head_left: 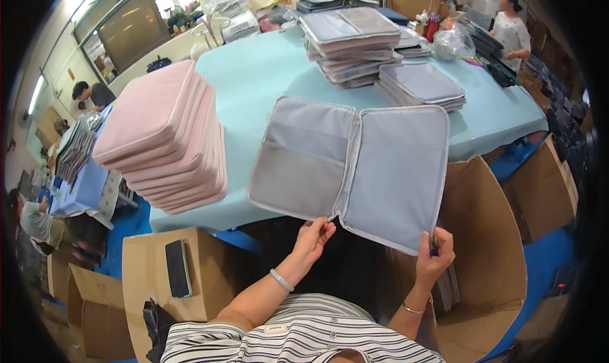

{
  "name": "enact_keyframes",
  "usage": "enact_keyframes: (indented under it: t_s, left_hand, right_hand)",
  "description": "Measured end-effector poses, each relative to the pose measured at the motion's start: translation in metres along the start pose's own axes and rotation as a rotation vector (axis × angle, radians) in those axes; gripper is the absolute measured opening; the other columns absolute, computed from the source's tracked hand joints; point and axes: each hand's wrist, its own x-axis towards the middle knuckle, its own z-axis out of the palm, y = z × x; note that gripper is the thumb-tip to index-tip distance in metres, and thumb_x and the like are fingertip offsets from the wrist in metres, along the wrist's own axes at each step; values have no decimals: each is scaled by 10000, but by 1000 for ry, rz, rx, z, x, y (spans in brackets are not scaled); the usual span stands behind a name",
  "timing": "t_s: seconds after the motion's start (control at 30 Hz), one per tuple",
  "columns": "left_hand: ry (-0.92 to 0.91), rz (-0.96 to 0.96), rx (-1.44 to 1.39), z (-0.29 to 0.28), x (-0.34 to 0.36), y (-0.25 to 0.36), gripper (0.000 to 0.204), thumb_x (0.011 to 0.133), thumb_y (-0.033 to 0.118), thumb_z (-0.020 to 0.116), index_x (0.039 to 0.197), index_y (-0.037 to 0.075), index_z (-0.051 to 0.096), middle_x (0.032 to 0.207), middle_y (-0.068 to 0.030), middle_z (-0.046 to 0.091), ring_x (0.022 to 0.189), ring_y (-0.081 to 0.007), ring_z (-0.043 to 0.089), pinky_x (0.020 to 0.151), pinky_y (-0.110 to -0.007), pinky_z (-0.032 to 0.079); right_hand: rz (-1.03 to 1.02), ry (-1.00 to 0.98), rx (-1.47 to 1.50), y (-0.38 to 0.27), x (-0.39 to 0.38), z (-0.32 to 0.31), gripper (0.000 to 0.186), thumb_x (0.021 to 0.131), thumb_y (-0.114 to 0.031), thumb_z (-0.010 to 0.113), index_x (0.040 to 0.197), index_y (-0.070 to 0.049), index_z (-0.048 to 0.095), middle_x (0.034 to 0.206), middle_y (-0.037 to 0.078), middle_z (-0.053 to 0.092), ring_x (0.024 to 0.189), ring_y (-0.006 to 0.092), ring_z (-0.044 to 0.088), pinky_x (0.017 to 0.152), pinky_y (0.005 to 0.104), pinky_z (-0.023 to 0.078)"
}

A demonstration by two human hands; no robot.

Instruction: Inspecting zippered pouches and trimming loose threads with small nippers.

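An opened zip case (396, 166) with a grey-blue lining lies spread before me, its near edge past the table's front edge. Its left half has a grey mesh-like pocket (301, 176). My left hand (314, 235) is closed, pinching the case's near edge beside the spine. At the near right corner my right hand (435, 252) grips the case between thumb and fingers. A small dark object shows inside that hand, too hidden to name. A tall stack of pink cases (152, 118) stands on the table to the left.
The table has a light blue cover (254, 65). Opened cases lie in a pile (352, 30) at the back, beside a lower pile (422, 84). Cardboard boxes stand at right (485, 249) and left, a phone (178, 268) on the left one. People (510, 30) are farther off.
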Motion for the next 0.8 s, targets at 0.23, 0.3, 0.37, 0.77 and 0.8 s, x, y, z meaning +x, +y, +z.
enact_keyframes:
  t_s: [0.23, 0.3, 0.37, 0.77, 0.8]
  left_hand:
    - [-56, -14, 133, 3, -1, 28, 100, 829, 131, 606, 786, 79, 533, 638, 1, 512, 555, -119, 528, 483, -234, 447]
    - [-102, 42, 344, 3, -15, 43, 236, 831, 189, 645, 1011, 89, 529, 803, -10, 563, 691, -126, 572, 565, -284, 489]
    - [-142, 210, 340, -11, -19, 60, 375, 834, 240, 642, 1138, 98, 475, 912, -11, 575, 813, -146, 590, 717, -322, 517]
    - [-54, 379, 63, -40, -19, 114, 203, 940, 293, 534, 902, 96, 568, 806, -11, 613, 769, -140, 605, 718, -306, 527]
    - [-62, 351, 48, -41, -21, 116, 155, 924, 247, 563, 932, 94, 586, 820, -8, 621, 762, -132, 600, 718, -301, 525]
  right_hand:
    - [50, 56, -37, 2, 7, 10, 146, 800, -55, 693, 880, -4, 582, 698, 50, 555, 587, 97, 465, 554, 238, 406]
    - [94, 92, -13, 11, 10, 7, 152, 831, -84, 678, 888, 12, 575, 700, 26, 539, 615, 75, 458, 562, 228, 397]
    - [199, 55, 34, 16, 13, 3, 163, 853, -104, 670, 893, 16, 568, 708, -4, 521, 637, 62, 449, 575, 215, 391]
    - [327, -34, 125, 40, 20, -27, 172, 872, -142, 657, 901, 5, 573, 791, -33, 535, 716, 51, 444, 645, 198, 380]
    - [349, -36, 149, 39, 21, -28, 167, 870, -135, 658, 901, 6, 574, 792, -37, 530, 714, 45, 439, 641, 192, 374]
